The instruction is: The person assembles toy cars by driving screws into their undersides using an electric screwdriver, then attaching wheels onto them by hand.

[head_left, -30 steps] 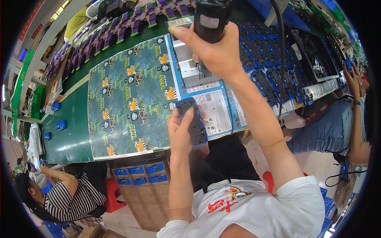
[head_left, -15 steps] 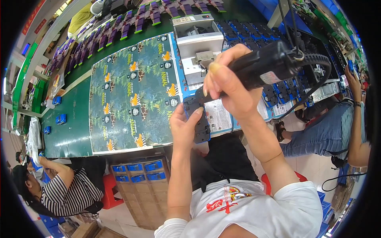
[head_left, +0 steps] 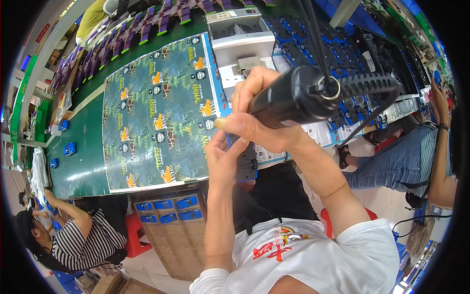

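My right hand [head_left: 267, 128] is wrapped round a black corded electric screwdriver [head_left: 296, 95], which is now held more upright. Its tip is hidden behind the fingers. Below it, my left hand [head_left: 223, 156] grips a black toy car base with blue edges [head_left: 247, 167], thumb on top, close to the table's front edge. Most of the base's far end is covered by my hands and the tool. Just beyond them stands a grey and white screw feeder [head_left: 243, 43] with a small metal block [head_left: 248, 63] on its front.
A printed animal-pattern sheet [head_left: 156, 117] covers the table at left, with small blue toy cars [head_left: 69, 148] beyond it. Rows of black and blue bases [head_left: 313, 49] lie right of the feeder. Purple and green pieces [head_left: 147, 32] line the back. People sit at both sides.
The screwdriver has swung from slanting right to more upright, its rear end moving left and toward me. My right hand has come nearer my left, covering more of the base.
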`<state>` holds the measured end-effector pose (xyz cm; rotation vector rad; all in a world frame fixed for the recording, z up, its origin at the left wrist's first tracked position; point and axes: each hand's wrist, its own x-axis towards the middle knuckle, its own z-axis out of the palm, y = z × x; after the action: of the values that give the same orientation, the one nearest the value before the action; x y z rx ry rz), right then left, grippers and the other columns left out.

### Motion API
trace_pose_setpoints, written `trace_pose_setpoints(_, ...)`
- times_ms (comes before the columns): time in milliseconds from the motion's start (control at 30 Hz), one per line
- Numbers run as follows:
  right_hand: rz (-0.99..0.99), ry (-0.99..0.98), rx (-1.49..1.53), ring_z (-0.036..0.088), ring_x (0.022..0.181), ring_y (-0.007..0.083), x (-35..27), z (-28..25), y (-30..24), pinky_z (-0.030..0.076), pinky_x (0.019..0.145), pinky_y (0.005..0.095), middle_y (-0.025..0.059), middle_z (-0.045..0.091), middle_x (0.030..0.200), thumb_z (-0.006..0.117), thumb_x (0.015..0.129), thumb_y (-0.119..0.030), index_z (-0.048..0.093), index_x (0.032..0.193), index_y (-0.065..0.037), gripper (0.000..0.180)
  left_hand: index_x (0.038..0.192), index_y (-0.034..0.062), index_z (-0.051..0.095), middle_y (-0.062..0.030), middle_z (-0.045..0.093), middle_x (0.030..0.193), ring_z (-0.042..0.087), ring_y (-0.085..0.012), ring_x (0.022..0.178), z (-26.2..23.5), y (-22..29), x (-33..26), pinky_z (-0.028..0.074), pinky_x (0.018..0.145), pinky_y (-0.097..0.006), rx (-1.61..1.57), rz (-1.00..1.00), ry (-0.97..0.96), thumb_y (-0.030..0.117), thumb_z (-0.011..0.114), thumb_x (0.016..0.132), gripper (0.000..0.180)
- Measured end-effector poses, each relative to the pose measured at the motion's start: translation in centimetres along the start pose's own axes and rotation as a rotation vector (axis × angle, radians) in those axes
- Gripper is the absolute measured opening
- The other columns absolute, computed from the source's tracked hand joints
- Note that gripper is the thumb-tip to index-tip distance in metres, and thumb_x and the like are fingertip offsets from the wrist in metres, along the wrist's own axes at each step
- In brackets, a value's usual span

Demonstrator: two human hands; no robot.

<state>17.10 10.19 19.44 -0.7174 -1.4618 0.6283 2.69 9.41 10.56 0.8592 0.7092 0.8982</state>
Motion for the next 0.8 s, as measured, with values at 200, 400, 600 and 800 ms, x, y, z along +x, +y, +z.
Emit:
trace_pose_setpoints(200, 0.027, -0.003, -0.026, 0.05, 0.06, 0.0068, -0.2, 0.3, -0.2, 0.042, 0.056, 0.0226, 0.0033, 0.056, 0.067, 0.079, 0.08, -0.003, 0.048, 0.083, -0.007, 0.031, 0.126, -0.0053, 0.058, -0.0088, 0.067, 0.111, 0.065, -0.0149, 0.099, 0.0, 0.2, 0.1, 0.052, 0.088, -0.03, -0.034, 0.001, 0.02, -0.001, 0.071, 0.083, 0.044)
trace_pose_setpoints(400, 0.029, 0.064, -0.023, 0.051, 0.061, 0.0069, -0.2, 0.2, -0.3, 0.042, 0.058, 0.0219, 0.0032, 0.057, 0.069, 0.078, 0.08, -0.004, 0.051, 0.082, -0.007, 0.027, 0.127, -0.0047, 0.057, -0.0088, 0.067, 0.111, 0.067, -0.0147, 0.096, 0.0, 0.5, -0.1, 0.053, 0.085, -0.029, -0.031, -0.035, -0.004, 0.0, 0.072, 0.082, 0.047)
trace_pose_setpoints(600, 0.012, 0.026, -0.011, 0.051, 0.062, 0.0069, 0.0, 0.2, -1.6, 0.042, 0.058, 0.0222, 0.0029, 0.057, 0.069, 0.078, 0.079, -0.005, 0.051, 0.082, -0.006, 0.027, 0.123, -0.0028, 0.06, -0.009, 0.068, 0.109, 0.068, -0.0155, 0.091, 0.1, 0.3, 0.0, 0.054, 0.082, -0.029, -0.105, 0.033, 0.001, 0.0, 0.072, 0.083, 0.042)
trace_pose_setpoints(800, -0.178, 0.259, 0.355, 0.055, 0.05, 0.0057, 2.5, -1.9, -3.0, 0.042, 0.047, 0.0196, 0.0024, 0.062, 0.064, 0.078, 0.083, -0.011, 0.06, 0.087, -0.004, 0.02, 0.118, 0.0032, 0.058, -0.0154, 0.067, 0.107, 0.067, -0.0252, 0.095, -2.3, 0.0, 0.7, 0.054, 0.092, -0.058, -0.661, -0.127, 0.093, 0.003, 0.062, 0.089, 0.03)
